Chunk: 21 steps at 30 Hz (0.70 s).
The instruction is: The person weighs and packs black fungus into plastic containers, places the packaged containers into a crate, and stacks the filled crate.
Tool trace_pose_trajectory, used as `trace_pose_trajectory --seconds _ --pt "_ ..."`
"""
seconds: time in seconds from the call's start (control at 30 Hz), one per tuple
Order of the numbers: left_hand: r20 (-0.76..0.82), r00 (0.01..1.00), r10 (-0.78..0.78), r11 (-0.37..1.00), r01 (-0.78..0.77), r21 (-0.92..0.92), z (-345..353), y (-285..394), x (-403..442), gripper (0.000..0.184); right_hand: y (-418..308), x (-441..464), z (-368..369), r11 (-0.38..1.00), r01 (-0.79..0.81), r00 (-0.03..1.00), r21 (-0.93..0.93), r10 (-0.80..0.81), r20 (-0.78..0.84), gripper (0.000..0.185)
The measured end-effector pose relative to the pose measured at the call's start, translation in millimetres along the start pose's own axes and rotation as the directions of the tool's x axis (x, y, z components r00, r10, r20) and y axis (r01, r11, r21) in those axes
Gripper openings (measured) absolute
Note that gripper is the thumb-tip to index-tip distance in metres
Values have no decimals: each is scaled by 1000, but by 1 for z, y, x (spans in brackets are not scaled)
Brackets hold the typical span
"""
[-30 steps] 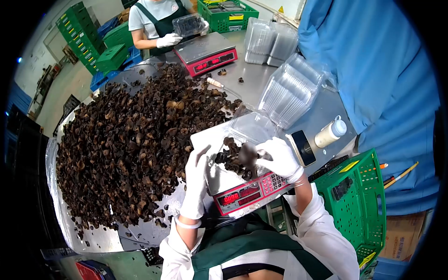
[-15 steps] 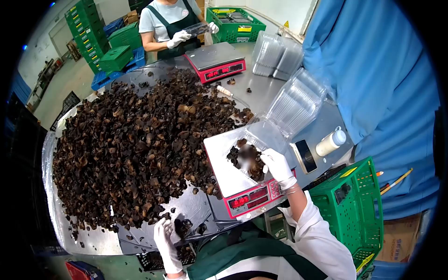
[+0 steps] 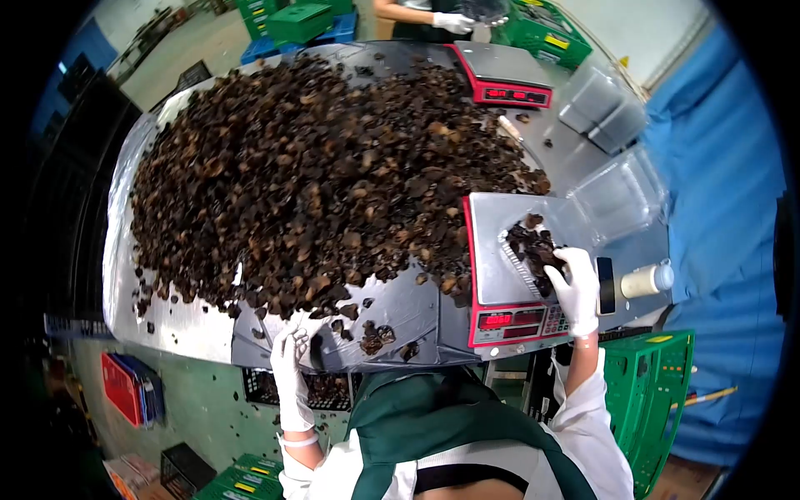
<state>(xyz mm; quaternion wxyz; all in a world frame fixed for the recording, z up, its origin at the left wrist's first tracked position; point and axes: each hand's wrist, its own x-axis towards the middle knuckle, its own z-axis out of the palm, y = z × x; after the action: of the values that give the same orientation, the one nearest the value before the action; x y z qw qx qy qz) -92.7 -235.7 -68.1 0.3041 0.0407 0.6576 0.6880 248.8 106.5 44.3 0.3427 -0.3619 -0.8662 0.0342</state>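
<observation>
A heap of dark brown wood ear mushrooms (image 3: 333, 183) covers much of the metal table. On the near scale (image 3: 500, 283), a clear plastic box (image 3: 518, 265) holds a small pile of the same mushrooms (image 3: 533, 242). My right hand (image 3: 577, 292), in a white glove, reaches over the box's right side; its bent fingers close on mushrooms there, though the fingertips are partly hidden. At the table's front edge is my gloved left hand (image 3: 289, 358), its fingers loosely stretched, with no object visible in it. Loose mushroom pieces (image 3: 377, 337) lie to its right.
A phone (image 3: 606, 283) and a white bottle (image 3: 646, 282) are right of the scale. Behind them are clear box lids (image 3: 621, 196) and stacked boxes (image 3: 604, 104). Across the table, a co-worker's gloved hand (image 3: 452, 22) is near a second scale (image 3: 508, 71). A green crate (image 3: 646, 400) stands at lower right.
The view has shifted, so the table sits higher and further right in it. My right hand stays at the box, its fingers more curled. The scale's red reading has changed and looks lower.
</observation>
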Motion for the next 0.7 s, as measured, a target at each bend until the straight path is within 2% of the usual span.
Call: trace_pose_trajectory --seconds 0.03,0.07,0.13,0.17,0.2,0.23,0.27,0.33,0.4,0.47,0.57,0.6,0.67,0.7 --pt "9 999 41 993 -41 115 -2 7 -5 25 -13 -3 -4 989 -144 989 45 141 50 25" --pt "38 987 159 930 -162 329 -9 3 -6 21 -28 -8 -2 950 -280 958 137 267 103 20" --pt "129 974 187 783 -227 579 -11 -3 -9 17 -57 -22 15 946 -133 972 296 66 227 14" --pt "141 972 189 785 -236 573 6 1 -17 13 -80 -31 27 911 -131 946 392 -2 323 11" --pt "261 941 216 713 -334 616 11 -10 -15 12 -103 -39 42 866 -136 910 482 -84 407 10" --pt "397 874 280 685 -472 555 22 -17 -14 12 -117 -53 61 854 -39 877 519 -220 427 14" --pt "498 824 272 592 -551 588 33 -23 -15 15 -128 -69 81 828 54 826 558 -351 440 18" --pt "671 627 397 331 -779 532 50 -40 -9 32 -145 -96 115 866 156 722 475 -428 544 27" --pt "729 623 284 275 -781 560 55 -42 -7 34 -149 -111 133 865 316 622 390 -499 603 28" --pt "751 593 291 328 -799 504 47 -50 -1 32 -146 -119 142 890 234 659 391 -441 609 18" --pt "724 622 300 398 -771 497 32 -54 1 30 -152 -106 147 899 -49 795 436 -229 561 16" --pt "702 644 304 435 -749 499 29 -52 1 29 -157 -99 149 927 -116 727 356 -165 667 27" --pt "636 712 298 454 -692 562 22 -45 3 28 -184 -94 156 924 3 815 382 -224 535 43" --pt "612 733 298 464 -671 578 18 -45 5 29 -194 -95 162 934 40 754 356 -262 602 58"
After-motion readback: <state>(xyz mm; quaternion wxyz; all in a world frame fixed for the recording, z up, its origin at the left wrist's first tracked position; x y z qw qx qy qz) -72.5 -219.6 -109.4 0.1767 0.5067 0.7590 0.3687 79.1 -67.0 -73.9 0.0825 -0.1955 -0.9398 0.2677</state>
